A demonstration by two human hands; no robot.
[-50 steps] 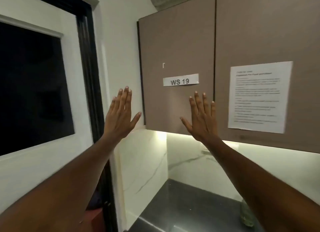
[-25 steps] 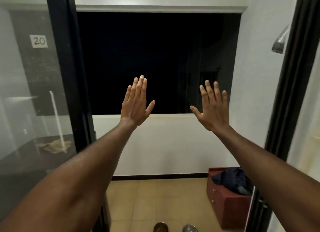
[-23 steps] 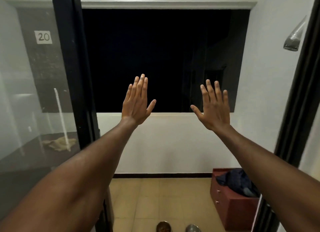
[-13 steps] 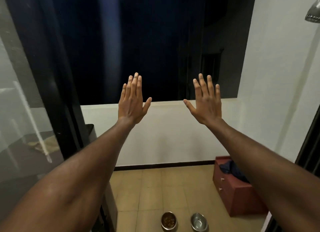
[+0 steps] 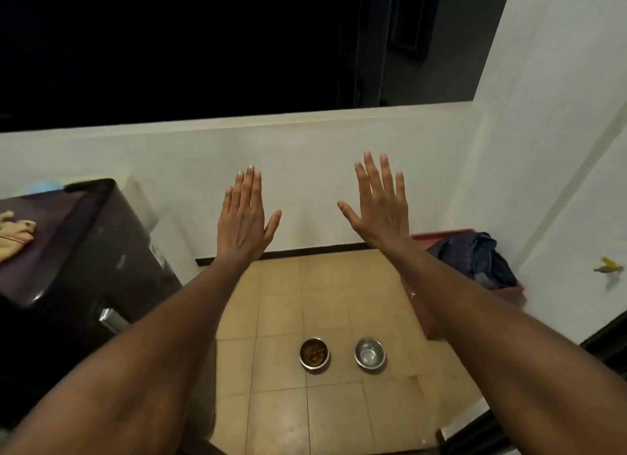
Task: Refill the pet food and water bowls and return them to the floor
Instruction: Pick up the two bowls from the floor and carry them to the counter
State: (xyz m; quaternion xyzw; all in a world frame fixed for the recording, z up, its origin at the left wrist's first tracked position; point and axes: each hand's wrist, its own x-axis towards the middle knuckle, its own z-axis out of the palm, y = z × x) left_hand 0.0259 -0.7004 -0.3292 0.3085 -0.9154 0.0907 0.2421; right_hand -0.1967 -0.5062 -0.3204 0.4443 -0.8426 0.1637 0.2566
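Both arms are stretched out ahead, the left hand (image 5: 245,219) and the right hand (image 5: 379,206) raised flat with fingers spread, holding nothing. Down on the tiled floor (image 5: 322,298) at about six o'clock stand two metal bowls just beside each other, the food bowl (image 5: 314,354) at left with some kibble in it, the water bowl (image 5: 369,352) at right looking nearly dry. They sit low and close together, so I'd guess a hasty stoop could knock one into the other and scatter kibble.

Food bowl (image 5: 314,353) just left of water bowl (image 5: 369,352) on floor (image 5: 325,295), btwn fridge (image 5: 78,258) & chest (image 5: 431,322).
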